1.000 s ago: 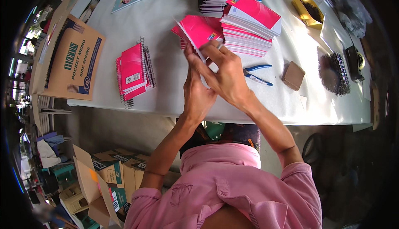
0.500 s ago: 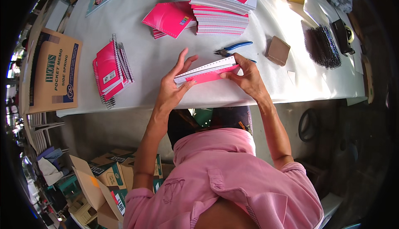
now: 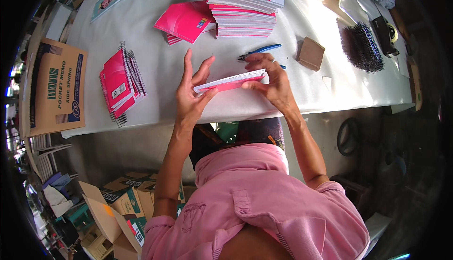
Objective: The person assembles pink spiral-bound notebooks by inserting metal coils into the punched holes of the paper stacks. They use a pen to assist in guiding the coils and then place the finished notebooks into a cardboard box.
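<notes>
Between my hands, above the table's near edge, is a small pad of punched white pages with a pink cover point(image 3: 229, 85). It stands nearly on edge, with a row of holes along its top. My left hand point(image 3: 191, 97) grips the left end, its thumb on the pink cover and its index finger raised free. At the other end, my right hand point(image 3: 277, 87) has its thumb on the cover and its fingers bent over behind the pages. Just beyond the right fingers lie blue-handled cutting pliers point(image 3: 264, 49), partly hidden by that hand.
Pink spiral notebooks point(image 3: 118, 83) lie at left beside a cardboard box point(image 3: 59, 87). Stacked pink-covered pads point(image 3: 245, 19) stand at the back. At right are a brown block point(image 3: 311, 53), a bundle of dark wire coils point(image 3: 361, 47) and a tape dispenser point(image 3: 384, 35). Open cartons point(image 3: 106, 213) sit below left.
The pad has tilted more upright, so less of its pink cover shows. My right fingers have lifted off its top corner and bent above it. The left index finger has straightened upward.
</notes>
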Action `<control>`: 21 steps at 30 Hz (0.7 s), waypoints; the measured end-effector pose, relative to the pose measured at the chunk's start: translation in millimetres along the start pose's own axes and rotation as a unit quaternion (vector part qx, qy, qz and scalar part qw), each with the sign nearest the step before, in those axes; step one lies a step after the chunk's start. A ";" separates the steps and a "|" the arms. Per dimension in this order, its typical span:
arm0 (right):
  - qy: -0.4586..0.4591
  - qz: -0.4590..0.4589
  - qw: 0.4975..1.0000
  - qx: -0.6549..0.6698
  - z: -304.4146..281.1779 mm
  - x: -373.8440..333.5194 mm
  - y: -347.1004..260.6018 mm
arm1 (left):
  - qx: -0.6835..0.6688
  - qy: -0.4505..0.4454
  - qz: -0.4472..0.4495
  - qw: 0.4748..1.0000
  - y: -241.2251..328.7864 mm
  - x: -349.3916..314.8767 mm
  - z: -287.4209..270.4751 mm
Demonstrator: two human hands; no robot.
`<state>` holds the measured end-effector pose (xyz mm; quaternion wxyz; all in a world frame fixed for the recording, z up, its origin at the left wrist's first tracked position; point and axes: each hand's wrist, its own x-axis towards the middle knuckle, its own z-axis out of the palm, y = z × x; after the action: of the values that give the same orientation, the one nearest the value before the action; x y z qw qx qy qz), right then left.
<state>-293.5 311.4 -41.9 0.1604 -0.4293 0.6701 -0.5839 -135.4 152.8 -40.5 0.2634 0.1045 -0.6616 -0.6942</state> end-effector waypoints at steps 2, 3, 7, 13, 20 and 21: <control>0.023 0.047 0.985 0.163 0.4 -2.1 -4.0 | -0.016 -0.009 -0.009 1.000 -1.7 0.8 0.3; 0.002 0.065 0.988 0.138 3.1 -2.2 -4.0 | -0.025 -0.016 -0.014 0.999 -1.8 1.3 0.8; -0.026 0.045 0.995 0.091 14.7 1.0 -0.5 | -0.042 -0.013 0.003 0.999 -0.9 3.8 11.8; -0.057 0.116 0.980 0.150 24.7 8.8 0.4 | 0.066 0.010 0.019 0.998 -10.7 -2.1 -0.2; -0.038 0.074 0.987 0.136 38.0 5.3 3.3 | 0.644 -0.117 0.156 0.740 40.8 24.2 39.9; -0.059 0.033 0.994 0.085 31.1 9.6 1.6 | 0.642 -0.125 0.150 0.741 33.8 28.4 39.3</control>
<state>-277.4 283.9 -48.8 0.2547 -0.4255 0.6210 -0.6070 -171.0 172.9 2.2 0.1495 0.0604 -0.9849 -0.0636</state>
